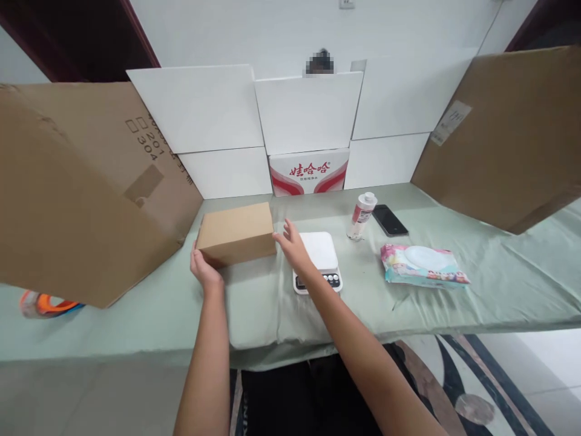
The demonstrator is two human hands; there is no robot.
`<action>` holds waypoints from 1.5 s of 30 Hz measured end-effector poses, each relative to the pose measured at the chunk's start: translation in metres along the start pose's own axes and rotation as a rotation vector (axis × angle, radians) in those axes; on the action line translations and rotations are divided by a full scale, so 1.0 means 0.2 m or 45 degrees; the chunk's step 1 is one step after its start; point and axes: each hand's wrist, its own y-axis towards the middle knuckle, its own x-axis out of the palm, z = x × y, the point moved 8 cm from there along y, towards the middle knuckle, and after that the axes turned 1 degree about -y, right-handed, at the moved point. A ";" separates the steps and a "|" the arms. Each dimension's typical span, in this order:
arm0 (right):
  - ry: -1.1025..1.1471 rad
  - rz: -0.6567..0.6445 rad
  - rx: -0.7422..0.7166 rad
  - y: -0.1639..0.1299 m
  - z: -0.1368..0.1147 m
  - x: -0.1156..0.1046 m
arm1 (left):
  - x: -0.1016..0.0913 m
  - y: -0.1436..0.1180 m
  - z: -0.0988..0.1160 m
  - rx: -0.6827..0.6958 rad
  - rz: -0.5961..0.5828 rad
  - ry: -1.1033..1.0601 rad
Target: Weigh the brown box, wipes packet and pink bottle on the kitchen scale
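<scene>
A closed brown cardboard box (238,233) lies on the left part of the cloth-covered table. My left hand (205,272) cups its left front corner, with the fingers partly hidden along the box's end. At the opposite end is my right hand (292,243), its fingers stretched and apart. One fingertip there meets or nearly meets the box's right edge; contact cannot be made out. Under my right wrist stands a white kitchen scale (323,251), its button panel partly covered by the forearm.
To the right are a clear bottle with a white cap (362,217), a black phone (390,220) and a pack of wipes (424,266). Tape rolls (49,304) lie far left. Large cardboard panels (82,181) and white boards (308,112) border the table; a person's head shows behind.
</scene>
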 end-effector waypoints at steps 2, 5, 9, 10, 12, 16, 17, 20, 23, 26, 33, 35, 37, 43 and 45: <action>-0.056 -0.066 -0.019 0.04 0.02 0.10 | 0.00 0.00 -0.03 -0.069 0.014 -0.051; -0.190 -0.039 -0.223 0.03 -0.01 0.13 | 0.03 -0.01 0.00 -0.041 -0.056 -0.204; -0.337 0.046 -0.439 -0.08 -0.09 0.03 | 0.07 -0.09 0.10 0.072 -0.183 -0.425; -0.364 0.071 -0.503 -0.12 -0.13 -0.02 | 0.08 -0.12 0.12 0.075 -0.222 -0.450; -0.428 0.161 -0.612 -0.21 -0.21 -0.16 | 0.13 -0.19 0.12 0.044 -0.350 -0.435; -0.549 0.364 -0.705 -0.37 -0.27 -0.52 | 0.29 -0.40 0.07 -0.092 -0.815 -0.232; -0.565 0.406 -0.713 -0.39 -0.26 -0.60 | 0.33 -0.45 0.05 -0.138 -0.930 -0.189; -0.581 0.522 -0.701 -0.44 -0.18 -0.79 | 0.44 -0.59 0.03 -0.260 -1.167 -0.160; -0.556 0.603 -0.658 -0.44 -0.08 -0.87 | 0.52 -0.67 0.07 -0.294 -1.293 -0.204; -0.529 0.640 -0.629 -0.43 -0.03 -0.87 | 0.54 -0.69 0.09 -0.301 -1.340 -0.213; -0.470 0.615 -0.610 -0.41 -0.02 -0.89 | 0.52 -0.70 0.08 -0.306 -1.366 -0.181; -0.473 0.615 -0.621 -0.41 -0.02 -0.90 | 0.52 -0.70 0.09 -0.287 -1.367 -0.169; -0.480 0.632 -0.627 -0.42 -0.02 -0.92 | 0.52 -0.69 0.10 -0.247 -1.355 -0.156; -0.438 0.661 -0.622 -0.43 0.00 -0.94 | 0.52 -0.67 0.08 -0.208 -1.343 -0.137; -0.480 0.650 -0.630 -0.44 -0.01 -0.93 | 0.52 -0.68 0.06 -0.240 -1.352 -0.103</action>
